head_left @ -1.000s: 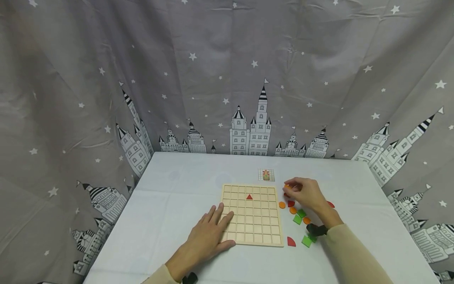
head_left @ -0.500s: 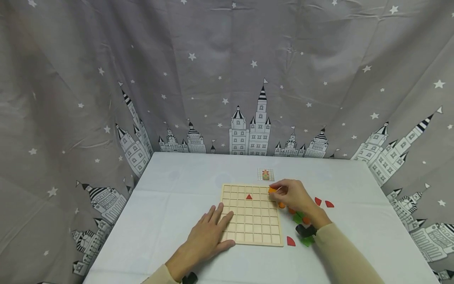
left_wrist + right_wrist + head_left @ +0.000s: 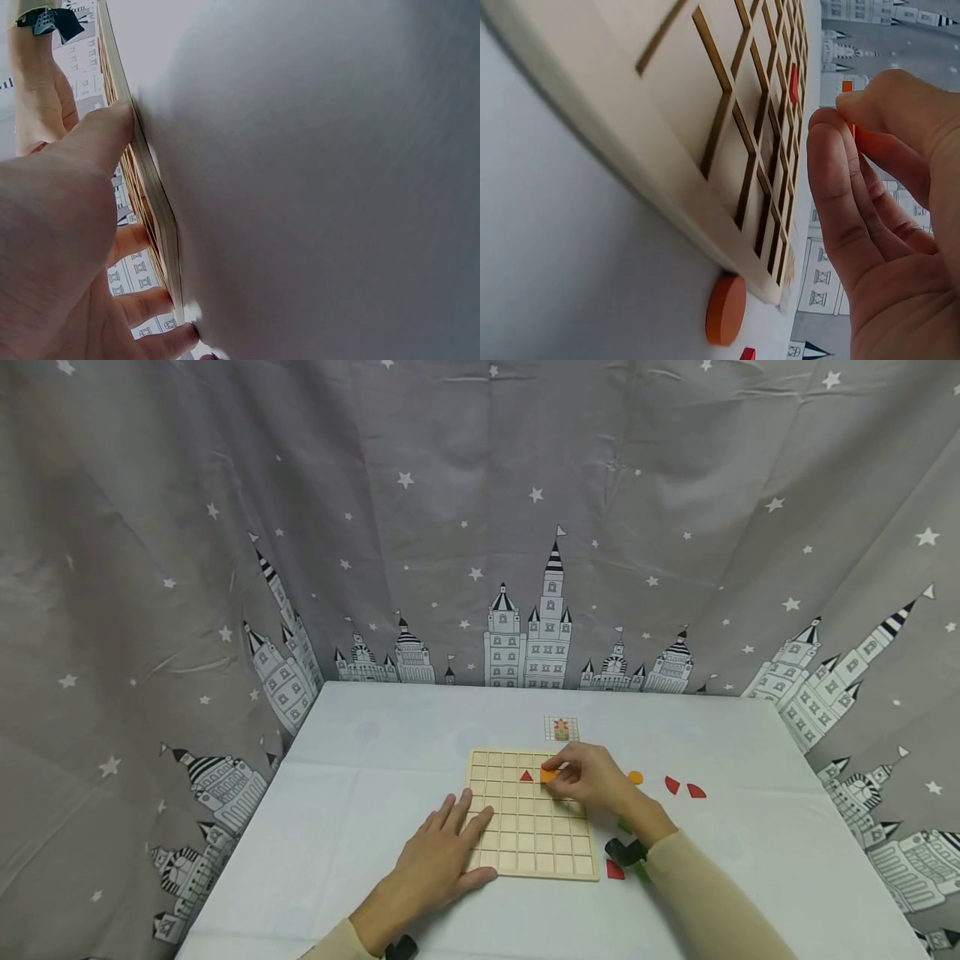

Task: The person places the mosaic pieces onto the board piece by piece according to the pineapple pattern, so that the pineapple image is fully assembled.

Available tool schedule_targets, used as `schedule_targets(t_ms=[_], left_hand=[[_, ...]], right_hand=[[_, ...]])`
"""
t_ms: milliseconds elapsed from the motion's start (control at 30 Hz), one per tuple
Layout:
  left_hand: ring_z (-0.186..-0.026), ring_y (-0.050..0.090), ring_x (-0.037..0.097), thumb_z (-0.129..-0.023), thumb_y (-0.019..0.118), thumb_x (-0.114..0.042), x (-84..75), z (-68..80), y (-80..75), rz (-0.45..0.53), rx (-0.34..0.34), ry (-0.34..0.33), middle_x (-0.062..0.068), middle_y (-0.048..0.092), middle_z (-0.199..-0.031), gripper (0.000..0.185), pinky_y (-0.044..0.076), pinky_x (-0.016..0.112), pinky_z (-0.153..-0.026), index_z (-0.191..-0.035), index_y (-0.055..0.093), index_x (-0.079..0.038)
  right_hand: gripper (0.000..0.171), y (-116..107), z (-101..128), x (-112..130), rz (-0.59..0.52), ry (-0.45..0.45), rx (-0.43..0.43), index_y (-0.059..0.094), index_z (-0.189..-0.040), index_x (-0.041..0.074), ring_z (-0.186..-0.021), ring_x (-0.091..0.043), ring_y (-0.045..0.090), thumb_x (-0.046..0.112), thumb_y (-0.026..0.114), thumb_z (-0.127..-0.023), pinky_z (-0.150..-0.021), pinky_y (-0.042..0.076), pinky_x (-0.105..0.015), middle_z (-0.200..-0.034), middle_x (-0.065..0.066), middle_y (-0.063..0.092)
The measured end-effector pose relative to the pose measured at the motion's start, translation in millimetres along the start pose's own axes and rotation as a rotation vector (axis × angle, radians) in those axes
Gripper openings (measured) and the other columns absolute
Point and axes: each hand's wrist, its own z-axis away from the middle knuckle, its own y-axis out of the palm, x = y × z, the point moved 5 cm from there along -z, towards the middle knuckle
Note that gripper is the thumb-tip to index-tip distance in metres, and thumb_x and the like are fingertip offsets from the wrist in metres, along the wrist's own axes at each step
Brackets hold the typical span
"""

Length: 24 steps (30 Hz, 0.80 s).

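Note:
A wooden grid board point(image 3: 534, 843) lies on the white table, with a red triangle point(image 3: 527, 776) in a cell of its second row. My right hand point(image 3: 564, 772) pinches a small orange piece point(image 3: 549, 774) over the cell just right of that triangle. In the right wrist view the fingers point(image 3: 840, 195) are curled round the orange piece point(image 3: 854, 133) above the board point(image 3: 705, 112). My left hand point(image 3: 450, 847) lies flat on the board's near left corner. In the left wrist view its thumb point(image 3: 97, 142) presses the board's edge point(image 3: 154, 210).
Right of the board lie an orange disc point(image 3: 635, 777), two red pieces point(image 3: 672, 785) point(image 3: 697, 791), a red quarter-round point(image 3: 615, 870) and green pieces partly under my forearm. A small pattern card point(image 3: 562, 728) sits behind the board. A grey castle-print curtain encloses the table.
My right hand has carried the orange piece left from the loose pile, over the board's right edge, to beside the red triangle. The left hand has stayed put.

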Motion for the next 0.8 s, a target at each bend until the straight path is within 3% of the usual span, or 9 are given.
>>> schedule_targets(t_ms=[800], left_hand=[[-0.168, 0.047, 0.058, -0.105, 0.077, -0.068, -1.3, 0.5, -0.4, -0.017, -0.004, 0.009, 0.031, 0.04, -0.185, 0.092, 0.053, 0.07, -0.127, -0.176, 0.051, -0.016]], right_hand=[[0.017, 24, -5, 11, 0.088, -0.116, 0.017, 0.091, -0.108, 0.011, -0.089, -0.002, 0.073, 0.001, 0.092, -0.095, -0.082, 0.064, -0.022, -0.105, -0.002, 0.084]])
